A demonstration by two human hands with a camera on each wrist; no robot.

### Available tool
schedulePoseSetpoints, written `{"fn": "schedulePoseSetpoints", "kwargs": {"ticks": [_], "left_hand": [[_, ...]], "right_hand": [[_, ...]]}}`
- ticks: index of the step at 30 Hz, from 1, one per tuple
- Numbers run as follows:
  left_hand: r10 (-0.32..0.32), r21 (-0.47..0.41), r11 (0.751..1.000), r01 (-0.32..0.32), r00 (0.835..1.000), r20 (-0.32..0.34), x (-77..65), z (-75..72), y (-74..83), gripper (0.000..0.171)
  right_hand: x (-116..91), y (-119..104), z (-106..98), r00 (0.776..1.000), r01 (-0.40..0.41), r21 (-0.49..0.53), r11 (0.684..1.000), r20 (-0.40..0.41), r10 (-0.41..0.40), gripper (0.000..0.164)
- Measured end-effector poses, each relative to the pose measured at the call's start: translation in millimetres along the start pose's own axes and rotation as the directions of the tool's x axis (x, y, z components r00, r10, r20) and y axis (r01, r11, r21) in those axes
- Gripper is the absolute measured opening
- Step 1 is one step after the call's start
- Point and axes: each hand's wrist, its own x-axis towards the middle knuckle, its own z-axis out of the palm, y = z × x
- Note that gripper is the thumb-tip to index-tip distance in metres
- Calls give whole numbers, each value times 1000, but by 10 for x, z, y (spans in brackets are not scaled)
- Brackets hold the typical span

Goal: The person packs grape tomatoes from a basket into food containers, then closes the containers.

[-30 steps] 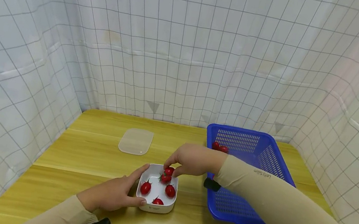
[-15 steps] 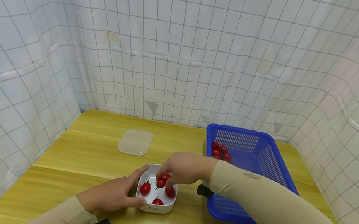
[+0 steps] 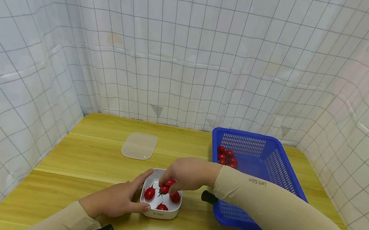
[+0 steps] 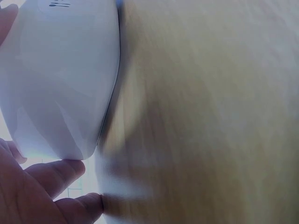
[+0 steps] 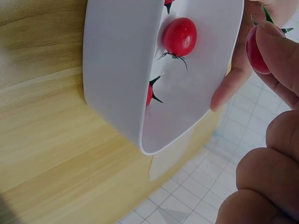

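In the head view, a square white food box (image 3: 164, 215) stands at the front middle of the table. My left hand (image 3: 118, 200) grips its left side, thumb at the near corner and fingers at the far corner. My right hand (image 3: 189, 174) is over the box and pinches a cherry tomato (image 3: 164, 189) between thumb and fingers. The right wrist view shows this cherry tomato (image 5: 255, 52), green stem attached, held above the rim. Several other tomatoes lie inside, among them a left one (image 3: 149, 193) and a near one (image 3: 162, 207); my right hand partly hides others.
At the right, a blue plastic basket (image 3: 243, 225) holds several more cherry tomatoes (image 3: 228, 156) in its left part; my right forearm crosses over it. A translucent lid (image 3: 139, 146) lies flat behind the box. Gridded white curtains (image 3: 191, 72) surround the table.
My right hand has moved slightly left and nearer over the box, carrying the pinched tomato away from the far right corner. More tomatoes show in the basket. My left hand stays put.
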Motion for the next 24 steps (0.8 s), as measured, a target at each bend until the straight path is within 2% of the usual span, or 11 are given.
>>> {"fn": "schedulePoseSetpoints", "kwargs": {"ticks": [24], "left_hand": [[-2, 2, 1000, 2, 1000, -2, 1, 0, 5, 106]], "right_hand": [[6, -25, 14, 999, -39, -39, 998, 5, 39, 24]]}}
